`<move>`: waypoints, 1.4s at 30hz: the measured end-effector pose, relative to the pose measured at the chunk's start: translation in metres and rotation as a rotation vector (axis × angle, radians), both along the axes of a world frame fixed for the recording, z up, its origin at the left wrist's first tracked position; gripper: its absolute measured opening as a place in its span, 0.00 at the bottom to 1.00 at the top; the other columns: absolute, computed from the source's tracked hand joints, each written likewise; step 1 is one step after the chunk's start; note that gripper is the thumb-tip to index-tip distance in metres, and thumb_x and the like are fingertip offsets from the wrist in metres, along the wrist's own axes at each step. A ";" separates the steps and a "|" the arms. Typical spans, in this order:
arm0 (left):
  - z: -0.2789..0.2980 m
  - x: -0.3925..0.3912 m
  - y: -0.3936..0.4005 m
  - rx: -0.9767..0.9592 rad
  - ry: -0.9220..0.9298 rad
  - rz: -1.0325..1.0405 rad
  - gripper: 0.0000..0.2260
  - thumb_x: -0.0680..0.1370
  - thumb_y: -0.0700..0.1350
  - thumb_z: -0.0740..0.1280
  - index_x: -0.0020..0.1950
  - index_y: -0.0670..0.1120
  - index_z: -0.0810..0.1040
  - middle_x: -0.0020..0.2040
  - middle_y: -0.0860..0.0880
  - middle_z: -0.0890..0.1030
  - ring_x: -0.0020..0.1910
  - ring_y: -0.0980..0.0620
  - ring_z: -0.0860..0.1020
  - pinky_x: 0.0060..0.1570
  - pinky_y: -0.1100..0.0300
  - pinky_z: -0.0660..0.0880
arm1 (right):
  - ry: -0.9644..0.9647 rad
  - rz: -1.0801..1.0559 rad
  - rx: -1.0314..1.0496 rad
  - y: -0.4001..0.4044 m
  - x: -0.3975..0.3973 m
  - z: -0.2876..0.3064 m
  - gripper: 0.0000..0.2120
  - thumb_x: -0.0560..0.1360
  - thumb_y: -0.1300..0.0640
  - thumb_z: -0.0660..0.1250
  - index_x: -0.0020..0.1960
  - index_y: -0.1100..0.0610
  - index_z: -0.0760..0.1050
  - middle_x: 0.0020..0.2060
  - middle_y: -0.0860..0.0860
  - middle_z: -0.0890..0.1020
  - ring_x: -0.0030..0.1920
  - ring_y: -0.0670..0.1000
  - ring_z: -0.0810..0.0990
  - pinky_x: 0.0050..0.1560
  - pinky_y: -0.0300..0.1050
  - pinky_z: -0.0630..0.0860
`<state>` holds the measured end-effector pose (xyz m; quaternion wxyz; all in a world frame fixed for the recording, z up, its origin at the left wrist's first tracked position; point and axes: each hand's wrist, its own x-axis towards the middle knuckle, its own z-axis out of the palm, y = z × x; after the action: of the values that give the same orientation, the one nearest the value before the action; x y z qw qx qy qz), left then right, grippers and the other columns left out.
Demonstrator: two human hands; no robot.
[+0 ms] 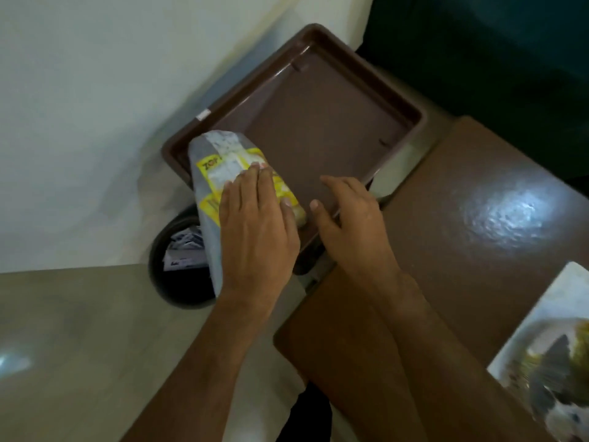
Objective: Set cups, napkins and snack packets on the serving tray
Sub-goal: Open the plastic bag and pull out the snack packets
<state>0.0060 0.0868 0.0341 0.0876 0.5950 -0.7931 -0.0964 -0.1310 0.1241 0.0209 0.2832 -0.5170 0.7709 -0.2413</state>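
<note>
A brown plastic serving tray (pixel 318 100) lies tilted in the middle of the view, its floor bare. A grey snack packet with a yellow and white label (pixel 220 167) rests over the tray's near left corner. My left hand (pixel 258 221) lies flat on the packet, fingers closed over its label. Just to its right, my right hand (pixel 350 215) hovers at the tray's near rim with fingers spread and nothing in it. No cups or napkins show.
A dark round bin (pixel 178 269) with crumpled paper inside stands below the packet on the pale floor. A glossy brown table (pixel 462 218) fills the right side. A printed picture card (pixel 548 352) lies at its right edge. A white wall is at the left.
</note>
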 end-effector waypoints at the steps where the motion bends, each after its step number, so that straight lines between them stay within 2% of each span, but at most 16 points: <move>1: -0.005 0.010 -0.007 0.007 -0.015 0.024 0.22 0.85 0.45 0.60 0.76 0.37 0.69 0.75 0.38 0.73 0.75 0.38 0.71 0.76 0.42 0.67 | -0.064 -0.013 0.026 -0.015 0.008 -0.004 0.23 0.83 0.54 0.68 0.76 0.61 0.72 0.67 0.56 0.79 0.66 0.54 0.78 0.63 0.42 0.73; 4: -0.026 0.032 -0.020 0.080 0.012 0.033 0.22 0.85 0.45 0.60 0.77 0.36 0.67 0.75 0.37 0.72 0.76 0.38 0.70 0.75 0.41 0.68 | -0.288 -0.097 0.168 -0.055 0.028 -0.011 0.28 0.82 0.49 0.68 0.79 0.58 0.69 0.71 0.55 0.78 0.70 0.54 0.77 0.70 0.48 0.75; 8: -0.045 0.041 -0.024 0.173 0.116 0.020 0.24 0.85 0.45 0.61 0.80 0.37 0.64 0.78 0.39 0.69 0.79 0.41 0.66 0.77 0.43 0.67 | -0.518 -0.204 0.307 -0.085 0.038 -0.022 0.29 0.80 0.46 0.71 0.76 0.57 0.72 0.69 0.52 0.80 0.67 0.53 0.80 0.68 0.52 0.78; 10: -0.049 0.040 -0.024 0.222 0.207 0.018 0.24 0.85 0.44 0.61 0.80 0.37 0.64 0.78 0.40 0.68 0.79 0.43 0.65 0.76 0.44 0.68 | -0.578 -0.246 0.311 -0.090 0.037 -0.030 0.25 0.75 0.43 0.76 0.67 0.55 0.79 0.60 0.50 0.85 0.60 0.51 0.85 0.63 0.54 0.82; 12: -0.053 0.039 -0.025 0.245 0.288 0.015 0.24 0.85 0.44 0.60 0.80 0.37 0.64 0.79 0.41 0.68 0.80 0.44 0.65 0.76 0.46 0.69 | -0.649 -0.267 0.350 -0.091 0.034 -0.030 0.18 0.71 0.42 0.80 0.55 0.52 0.83 0.50 0.47 0.88 0.50 0.47 0.88 0.54 0.50 0.85; 15: -0.052 0.036 -0.026 0.243 0.380 -0.013 0.24 0.85 0.44 0.62 0.80 0.38 0.65 0.79 0.42 0.69 0.78 0.48 0.66 0.77 0.63 0.64 | -0.753 -0.276 0.403 -0.090 0.024 -0.025 0.13 0.71 0.47 0.81 0.48 0.55 0.85 0.43 0.50 0.90 0.43 0.47 0.90 0.45 0.45 0.86; 17: -0.048 0.032 -0.030 0.243 0.442 -0.040 0.24 0.85 0.43 0.64 0.80 0.38 0.65 0.78 0.43 0.69 0.77 0.50 0.66 0.74 0.73 0.60 | -0.820 -0.290 0.379 -0.088 0.016 -0.022 0.12 0.71 0.53 0.81 0.51 0.57 0.85 0.44 0.52 0.90 0.44 0.50 0.90 0.48 0.49 0.87; 21: -0.042 0.022 -0.040 0.270 0.669 -0.013 0.24 0.85 0.47 0.62 0.81 0.44 0.66 0.78 0.48 0.70 0.78 0.52 0.68 0.74 0.57 0.69 | -0.848 -0.410 0.239 -0.081 -0.005 -0.016 0.21 0.68 0.60 0.82 0.59 0.58 0.82 0.48 0.54 0.90 0.47 0.54 0.90 0.51 0.57 0.87; 25: -0.037 0.017 -0.060 0.309 0.731 0.380 0.21 0.86 0.50 0.62 0.79 0.47 0.70 0.75 0.51 0.74 0.74 0.54 0.72 0.72 0.57 0.70 | -0.950 -0.519 0.081 -0.066 -0.031 -0.010 0.28 0.66 0.62 0.83 0.64 0.61 0.79 0.54 0.57 0.89 0.51 0.60 0.89 0.53 0.64 0.86; 27: -0.035 0.014 -0.074 0.491 0.794 0.535 0.18 0.86 0.52 0.62 0.73 0.46 0.77 0.67 0.49 0.81 0.69 0.49 0.78 0.69 0.54 0.74 | -0.983 -0.530 0.029 -0.058 -0.043 -0.005 0.27 0.68 0.64 0.81 0.65 0.62 0.78 0.55 0.58 0.88 0.53 0.60 0.89 0.55 0.64 0.85; 29: -0.032 0.010 -0.088 0.835 0.994 0.641 0.20 0.85 0.56 0.61 0.62 0.42 0.84 0.57 0.43 0.87 0.62 0.42 0.83 0.65 0.47 0.79 | -1.029 -0.510 0.008 -0.051 -0.051 0.002 0.24 0.71 0.67 0.77 0.66 0.63 0.78 0.56 0.58 0.88 0.54 0.61 0.89 0.54 0.60 0.86; 31: -0.027 0.008 -0.098 1.123 1.115 0.695 0.20 0.85 0.58 0.63 0.57 0.44 0.87 0.55 0.43 0.88 0.56 0.44 0.86 0.60 0.48 0.82 | -1.079 -0.489 0.007 -0.046 -0.055 0.006 0.22 0.73 0.69 0.74 0.66 0.64 0.79 0.57 0.60 0.88 0.54 0.61 0.88 0.51 0.57 0.86; 33: -0.027 0.009 -0.105 1.237 1.111 0.657 0.14 0.83 0.54 0.67 0.52 0.47 0.88 0.51 0.47 0.88 0.51 0.48 0.87 0.55 0.52 0.83 | -1.093 -0.486 0.012 -0.043 -0.057 0.008 0.21 0.73 0.70 0.73 0.66 0.64 0.79 0.56 0.60 0.88 0.54 0.62 0.88 0.50 0.56 0.86; 37: -0.024 0.016 -0.114 1.146 1.087 0.642 0.07 0.80 0.39 0.71 0.55 0.38 0.84 0.45 0.42 0.87 0.41 0.46 0.87 0.38 0.54 0.84 | -1.018 -0.516 0.015 -0.036 -0.061 0.006 0.20 0.72 0.69 0.75 0.64 0.63 0.81 0.54 0.59 0.88 0.52 0.62 0.89 0.53 0.64 0.86; 40: -0.024 0.020 -0.114 1.073 1.156 0.643 0.09 0.80 0.33 0.69 0.59 0.38 0.82 0.48 0.42 0.88 0.41 0.46 0.87 0.39 0.52 0.85 | -0.949 -0.551 0.007 -0.030 -0.061 0.004 0.20 0.70 0.69 0.77 0.62 0.63 0.81 0.52 0.60 0.89 0.50 0.61 0.89 0.52 0.66 0.85; 42: -0.025 0.018 -0.111 1.079 1.188 0.631 0.08 0.81 0.36 0.69 0.59 0.40 0.81 0.51 0.41 0.87 0.41 0.48 0.86 0.39 0.53 0.84 | -0.936 -0.574 0.004 -0.026 -0.059 0.003 0.20 0.70 0.69 0.77 0.62 0.63 0.81 0.53 0.59 0.89 0.51 0.61 0.89 0.52 0.66 0.86</move>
<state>0.0235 -0.0243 0.0092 0.2160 0.5986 -0.2592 -0.7265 -0.1904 0.0978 0.0239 0.5196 -0.1230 0.6731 -0.5117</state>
